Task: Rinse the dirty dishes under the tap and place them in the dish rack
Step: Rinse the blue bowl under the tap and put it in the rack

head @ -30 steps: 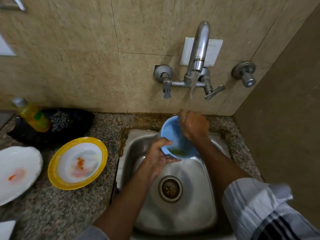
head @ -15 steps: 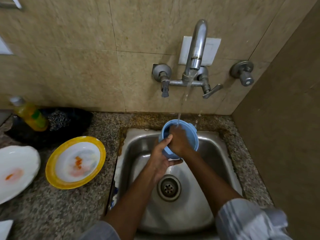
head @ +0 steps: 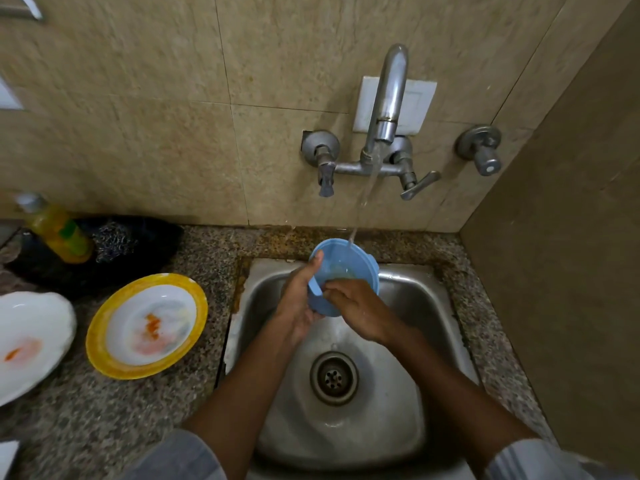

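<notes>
The left hand (head: 298, 303) holds the blue bowl (head: 349, 271) by its rim over the sink (head: 408, 299). The right hand (head: 360, 313) rubs inside the bowl with bent fingers. Water from the tap (head: 384, 109) lands on the bowl's far rim.

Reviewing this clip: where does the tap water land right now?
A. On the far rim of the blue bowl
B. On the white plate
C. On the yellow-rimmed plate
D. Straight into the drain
A: the stream from the tap meets the far rim of the blue bowl, which the left hand holds over the sink.

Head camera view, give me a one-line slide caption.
Both hands rinse a blue bowl under the running tap.
</notes>
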